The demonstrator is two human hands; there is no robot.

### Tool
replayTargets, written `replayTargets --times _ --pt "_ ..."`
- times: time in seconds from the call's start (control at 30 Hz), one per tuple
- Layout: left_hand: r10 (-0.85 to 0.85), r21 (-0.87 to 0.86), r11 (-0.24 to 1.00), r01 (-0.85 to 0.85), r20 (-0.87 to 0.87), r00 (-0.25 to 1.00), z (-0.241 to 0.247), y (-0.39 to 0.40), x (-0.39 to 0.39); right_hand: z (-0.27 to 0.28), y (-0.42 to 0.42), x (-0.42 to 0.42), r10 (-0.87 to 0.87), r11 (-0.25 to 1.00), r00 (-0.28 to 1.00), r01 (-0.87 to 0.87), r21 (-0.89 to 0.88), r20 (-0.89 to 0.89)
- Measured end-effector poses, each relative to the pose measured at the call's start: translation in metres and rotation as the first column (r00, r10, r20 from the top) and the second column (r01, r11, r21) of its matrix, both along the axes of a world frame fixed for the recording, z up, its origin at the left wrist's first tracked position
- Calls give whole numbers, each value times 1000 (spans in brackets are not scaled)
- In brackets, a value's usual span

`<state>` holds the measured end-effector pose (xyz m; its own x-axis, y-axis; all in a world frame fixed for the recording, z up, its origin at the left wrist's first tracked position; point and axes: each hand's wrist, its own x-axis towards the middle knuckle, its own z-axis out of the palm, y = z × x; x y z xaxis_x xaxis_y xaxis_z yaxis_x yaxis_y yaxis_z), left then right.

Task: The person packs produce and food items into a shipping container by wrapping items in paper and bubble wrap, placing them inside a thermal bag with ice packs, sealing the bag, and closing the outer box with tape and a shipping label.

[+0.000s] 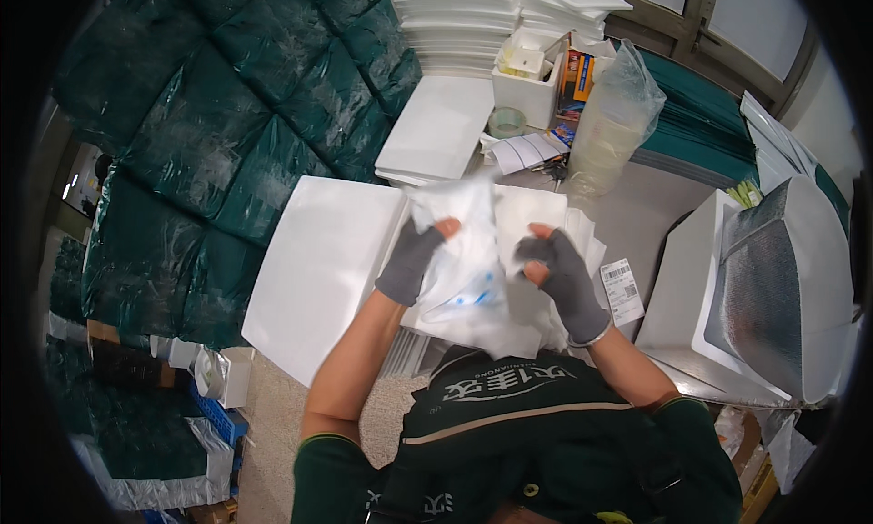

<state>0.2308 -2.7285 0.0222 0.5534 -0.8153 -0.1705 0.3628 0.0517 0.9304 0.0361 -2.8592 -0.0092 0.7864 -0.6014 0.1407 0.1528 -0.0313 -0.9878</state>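
My left hand, in a grey fingerless glove, grips the left side of a white plastic pouch with blue marks. The pouch is blurred and held upright above a pile of white sheets. My right hand, gloved alike, is just right of the pouch with its fingers curled; nothing shows in it. A smooth white foam board is left of the pile. Right of my right hand lies a printed label.
Green plastic-wrapped bundles fill the left side. Stacked white foam lids, a foam box, a tape roll and a tall clear bag stand at the back. A foam box with a silver liner stands at right.
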Motion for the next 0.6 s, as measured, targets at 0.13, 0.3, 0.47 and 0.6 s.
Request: replayTargets --times 0.13,0.3,0.47,0.6 --pt "366 -293 895 -336 53 929 29 -3 -4 41 23 -2 403 790 915 -345 507 -4" --pt "648 -529 704 -474 204 734 67 5 -11 47 14 4 403 849 915 -372 375 -5" --pt "702 -568 679 -465 319 636 81 26 -24 74 -6 19 347 716 931 -339 610 110" --pt "736 -567 664 -488 378 563 93 28 -40 49 6 37 350 864 935 -303 402 -49"
